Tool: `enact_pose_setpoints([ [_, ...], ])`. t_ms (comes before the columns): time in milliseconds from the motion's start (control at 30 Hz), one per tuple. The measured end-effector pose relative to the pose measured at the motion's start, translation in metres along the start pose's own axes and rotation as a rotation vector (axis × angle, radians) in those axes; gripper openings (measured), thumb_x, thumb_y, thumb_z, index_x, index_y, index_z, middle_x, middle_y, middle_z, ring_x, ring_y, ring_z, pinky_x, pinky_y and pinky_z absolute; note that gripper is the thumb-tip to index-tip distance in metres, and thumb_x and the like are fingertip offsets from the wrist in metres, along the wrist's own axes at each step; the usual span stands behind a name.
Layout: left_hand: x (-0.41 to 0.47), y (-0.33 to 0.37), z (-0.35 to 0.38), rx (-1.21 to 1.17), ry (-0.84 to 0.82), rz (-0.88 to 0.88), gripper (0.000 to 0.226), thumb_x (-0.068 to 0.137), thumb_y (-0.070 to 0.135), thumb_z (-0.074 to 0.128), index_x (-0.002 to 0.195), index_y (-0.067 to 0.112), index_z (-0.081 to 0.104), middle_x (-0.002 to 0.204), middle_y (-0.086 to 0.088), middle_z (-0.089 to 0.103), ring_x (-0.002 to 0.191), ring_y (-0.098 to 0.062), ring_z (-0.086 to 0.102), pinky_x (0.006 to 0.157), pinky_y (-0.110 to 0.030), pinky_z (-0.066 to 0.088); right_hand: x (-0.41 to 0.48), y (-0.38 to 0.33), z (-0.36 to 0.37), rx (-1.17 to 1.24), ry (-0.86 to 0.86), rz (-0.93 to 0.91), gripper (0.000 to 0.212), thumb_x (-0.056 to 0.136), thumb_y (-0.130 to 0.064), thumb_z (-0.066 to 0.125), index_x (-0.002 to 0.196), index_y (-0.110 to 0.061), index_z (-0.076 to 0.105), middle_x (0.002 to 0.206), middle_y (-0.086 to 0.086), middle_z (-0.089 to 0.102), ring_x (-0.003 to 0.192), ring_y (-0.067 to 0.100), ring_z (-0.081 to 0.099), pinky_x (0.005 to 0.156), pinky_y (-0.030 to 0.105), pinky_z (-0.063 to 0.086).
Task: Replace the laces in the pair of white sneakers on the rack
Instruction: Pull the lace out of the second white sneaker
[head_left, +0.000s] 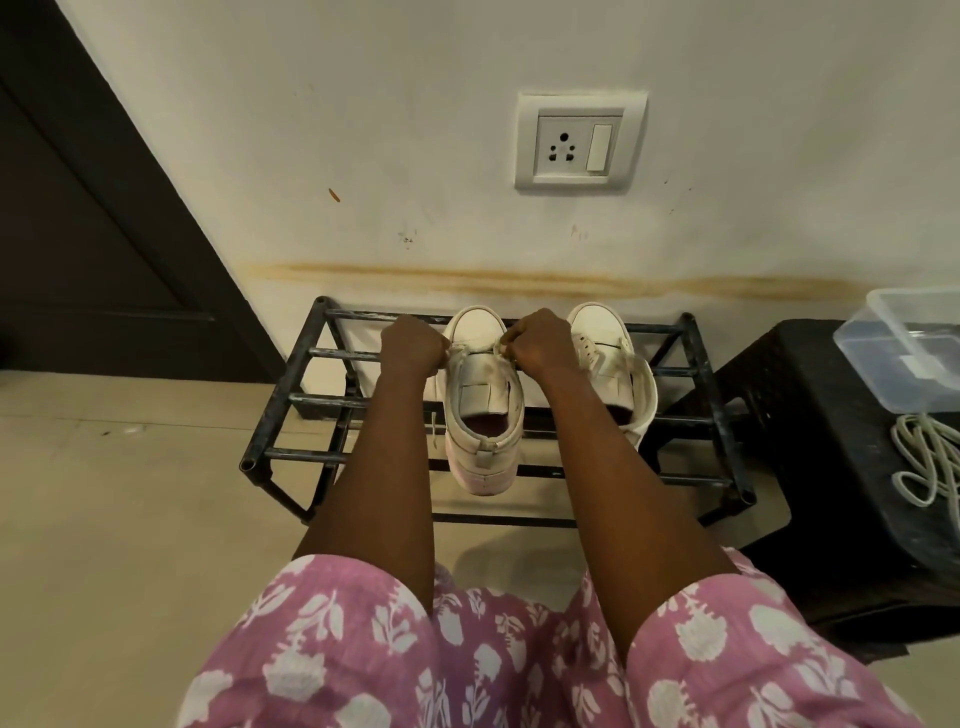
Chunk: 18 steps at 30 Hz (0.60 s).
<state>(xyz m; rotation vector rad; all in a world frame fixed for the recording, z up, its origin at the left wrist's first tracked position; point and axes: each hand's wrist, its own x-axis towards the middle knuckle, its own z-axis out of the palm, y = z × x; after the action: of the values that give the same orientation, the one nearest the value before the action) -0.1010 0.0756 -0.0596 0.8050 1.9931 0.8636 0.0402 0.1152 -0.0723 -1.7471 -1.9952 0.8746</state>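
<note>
A person in a pink floral garment (311, 649) stretches both arms toward a black metal rack (291, 400) that stands on the floor against a stained wall. The pair of white sneakers sits on the rack's top tier, toes to the wall. The left hand (413, 345) and right hand (537, 340) are curled tight on either side of the middle sneaker (480, 415). Each pinches the white lace (474, 347) stretched across the shoe's upper eyelets, and one loose end dangles down the shoe's left side. The second sneaker (605, 338) stands just beside it to the right, partly hidden behind the right forearm.

Right of the rack, a low black table (810, 415) carries a clear plastic box (872, 358) at its far edge. What the box holds cannot be made out through its walls. A loose coil of spare laces (930, 462) lies on the table just in front of the box, not inside it. A wall socket (581, 140) is mounted above the rack, and a dark door (78, 208) fills the left edge.
</note>
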Motion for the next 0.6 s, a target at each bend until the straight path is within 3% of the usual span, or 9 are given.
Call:
enact_pose_setpoints([
  [33, -0.001, -0.004, 0.001, 0.088, -0.008, 0.079, 0.033, 0.093, 0.013, 0.054, 0.125, 0.016, 0.061, 0.132, 0.002, 0.058, 0.117, -0.014, 0.055, 0.089, -0.027, 0.045, 0.001, 0.002, 0.002, -0.014, 0.013, 0.005, 0.018, 0.082, -0.005, 0.066, 0.096, 0.004, 0.072, 0.097, 0.020, 0.070, 0.096, 0.031, 0.065, 0.086, 0.040, 0.052],
  [100, 0.006, -0.010, 0.001, 0.137, 0.001, 0.099, 0.032, 0.088, 0.012, 0.059, 0.119, 0.016, 0.066, 0.128, 0.002, 0.061, 0.119, -0.014, 0.055, 0.090, -0.027, 0.044, 0.002, 0.005, 0.005, -0.045, 0.020, 0.006, 0.018, 0.086, -0.009, 0.062, 0.097, 0.002, 0.071, 0.101, 0.018, 0.069, 0.101, 0.031, 0.062, 0.085, 0.036, 0.051],
  [167, 0.005, -0.011, 0.005, 0.179, 0.002, 0.122, 0.022, 0.084, 0.007, 0.063, 0.104, 0.004, 0.070, 0.112, -0.009, 0.069, 0.100, -0.021, 0.066, 0.085, -0.030, 0.051, 0.002, 0.006, 0.008, -0.029, 0.012, -0.007, 0.018, 0.089, -0.009, 0.058, 0.100, 0.000, 0.069, 0.107, 0.015, 0.067, 0.106, 0.030, 0.059, 0.087, 0.037, 0.048],
  [233, 0.005, -0.011, 0.009, 0.146, 0.021, 0.089, 0.016, 0.081, 0.014, 0.071, 0.081, -0.001, 0.067, 0.091, -0.016, 0.070, 0.073, -0.024, 0.066, 0.073, -0.035, 0.056, 0.000, 0.007, 0.009, 0.008, 0.022, -0.009, 0.017, 0.087, -0.007, 0.059, 0.099, -0.002, 0.070, 0.108, 0.014, 0.068, 0.106, 0.029, 0.059, 0.089, 0.037, 0.048],
  [333, 0.002, -0.004, 0.012, 0.122, 0.004, 0.081, 0.042, 0.069, 0.034, 0.082, 0.077, 0.000, 0.060, 0.075, -0.014, 0.062, 0.066, -0.025, 0.061, 0.059, -0.036, 0.055, 0.001, 0.009, 0.007, 0.022, 0.004, 0.027, 0.015, 0.087, -0.007, 0.058, 0.087, 0.000, 0.071, 0.091, 0.015, 0.069, 0.088, 0.027, 0.062, 0.076, 0.034, 0.048],
  [400, 0.000, -0.002, 0.016, 0.185, -0.009, 0.111, 0.044, 0.066, 0.035, 0.084, 0.071, 0.002, 0.055, 0.074, -0.016, 0.063, 0.070, -0.028, 0.063, 0.064, -0.040, 0.057, 0.001, 0.008, 0.007, -0.014, -0.063, 0.043, 0.026, 0.089, -0.006, 0.051, 0.063, -0.004, 0.056, 0.066, 0.010, 0.054, 0.062, 0.019, 0.050, 0.063, 0.032, 0.038],
  [467, -0.002, -0.002, 0.019, 0.231, 0.016, 0.127, 0.040, 0.070, 0.031, 0.082, 0.078, -0.002, 0.060, 0.085, -0.021, 0.066, 0.085, -0.031, 0.066, 0.077, -0.043, 0.057, 0.001, 0.005, 0.008, -0.063, -0.105, 0.036, 0.035, 0.090, -0.007, 0.046, 0.055, -0.011, 0.039, 0.059, 0.003, 0.039, 0.054, 0.015, 0.037, 0.059, 0.031, 0.032],
  [600, 0.003, -0.006, 0.016, 0.201, 0.062, 0.133, 0.035, 0.088, 0.024, 0.061, 0.110, -0.004, 0.064, 0.110, -0.020, 0.066, 0.104, -0.034, 0.062, 0.090, -0.039, 0.052, 0.003, 0.006, 0.007, -0.055, -0.131, 0.043, 0.037, 0.091, -0.005, 0.043, 0.055, -0.010, 0.037, 0.060, 0.003, 0.038, 0.064, 0.021, 0.041, 0.057, 0.029, 0.030],
])
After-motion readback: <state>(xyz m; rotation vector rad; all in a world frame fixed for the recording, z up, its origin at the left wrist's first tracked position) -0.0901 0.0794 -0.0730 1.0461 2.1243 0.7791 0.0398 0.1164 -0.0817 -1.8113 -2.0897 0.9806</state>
